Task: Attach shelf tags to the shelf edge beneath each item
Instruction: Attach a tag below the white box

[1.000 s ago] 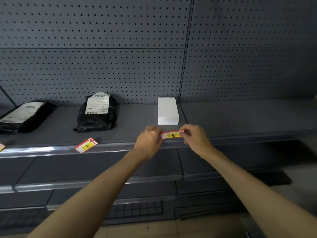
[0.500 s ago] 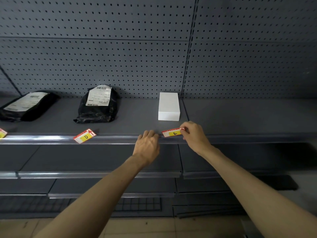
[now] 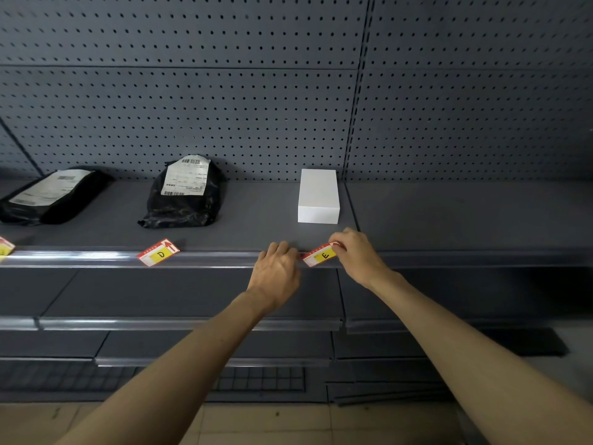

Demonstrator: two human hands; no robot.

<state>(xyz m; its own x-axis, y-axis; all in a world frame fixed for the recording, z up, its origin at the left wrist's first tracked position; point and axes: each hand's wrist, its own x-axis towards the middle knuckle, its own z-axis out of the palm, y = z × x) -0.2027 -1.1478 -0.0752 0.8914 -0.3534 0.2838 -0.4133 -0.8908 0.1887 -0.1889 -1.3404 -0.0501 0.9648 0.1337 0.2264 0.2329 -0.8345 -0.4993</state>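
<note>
Right hand [image 3: 356,255] first: I have its fingertips pinched on the right end of the red-and-yellow paper shelf tag marked E [image 3: 321,255], which lies tilted against the clear plastic strip along the grey shelf edge [image 3: 208,259], just in front of the white rectangular box [image 3: 318,197]. My left hand [image 3: 276,272] is curled over that same strip, knuckles up, its fingertips touching the strip right beside the tag's left end; it grips nothing that I can see, though the fingers are bent rather than flat.

I judge the step in hand to be seating tag E under the white box. It still sits askew, its left end low, so it looks not yet slid home. The next move calls for levelling the tag and pressing its lower edge into the strip's channel, with my left fingers likely steadying the lip.

Farther left of the box, a second red-and-yellow tag marked D [image 3: 158,253] rests tilted at the edge below a black plastic parcel with a white label [image 3: 184,191].
</note>
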